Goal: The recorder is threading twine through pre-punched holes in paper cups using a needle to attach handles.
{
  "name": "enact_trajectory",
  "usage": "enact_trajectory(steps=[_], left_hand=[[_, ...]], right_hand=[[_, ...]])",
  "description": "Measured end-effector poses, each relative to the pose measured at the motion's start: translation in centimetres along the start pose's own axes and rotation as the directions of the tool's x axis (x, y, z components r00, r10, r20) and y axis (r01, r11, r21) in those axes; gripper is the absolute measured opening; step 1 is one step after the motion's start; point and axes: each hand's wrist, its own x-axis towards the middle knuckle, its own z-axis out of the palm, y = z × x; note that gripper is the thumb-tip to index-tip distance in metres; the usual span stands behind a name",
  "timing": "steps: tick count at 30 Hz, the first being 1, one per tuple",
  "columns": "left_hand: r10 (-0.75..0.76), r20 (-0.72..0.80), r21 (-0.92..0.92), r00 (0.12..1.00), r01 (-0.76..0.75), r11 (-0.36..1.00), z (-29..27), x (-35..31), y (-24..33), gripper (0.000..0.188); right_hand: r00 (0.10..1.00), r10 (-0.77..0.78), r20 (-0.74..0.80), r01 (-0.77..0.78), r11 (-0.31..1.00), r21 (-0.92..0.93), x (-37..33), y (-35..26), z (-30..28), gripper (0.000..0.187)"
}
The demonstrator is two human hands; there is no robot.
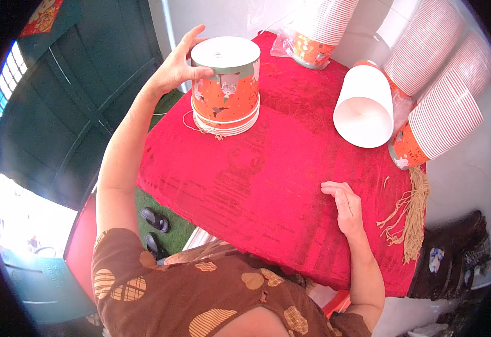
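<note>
A short stack of orange paper buckets (pixel 228 98) with a green band and printed figures stands upside down at the table's far left, white base up. My left hand (pixel 179 64) grips the top bucket from its left side, thumb across the front; some fingers are hidden behind it. Thin brown string (pixel 214 133) with loose ends hangs round the rims at the bottom. Over the right part of the red-covered table (pixel 279 185), my right hand (pixel 345 209) holds nothing, its fingers loosely bent and the thumb apart.
Another bucket (pixel 363 121) lies on its side, mouth facing me. Tall nested bucket stacks (pixel 446 126) in clear plastic lean at the right, another stack (pixel 313 50) at the back. A bundle of brown strings (pixel 417 208) hangs over the right edge. Black slippers (pixel 154 219) lie on green flooring.
</note>
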Motion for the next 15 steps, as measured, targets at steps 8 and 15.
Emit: enact_trajectory(steps=[8, 15], left_hand=[[0.006, -0.01, -0.029, 1.0, -0.006, 1.0, 0.3, -0.27, -0.11, 0.126], [0.003, -0.016, -0.011, 1.0, -0.003, 1.0, 0.49, -0.64, 0.17, 0.123]], right_hand=[[1.0, 0.001, 0.0, -0.001, 1.0, 0.001, 0.06, -0.05, 0.02, 0.041], [1.0, -0.002, 0.004, 0.002, 1.0, 0.001, 0.04, -0.16, 0.0, 0.041]])
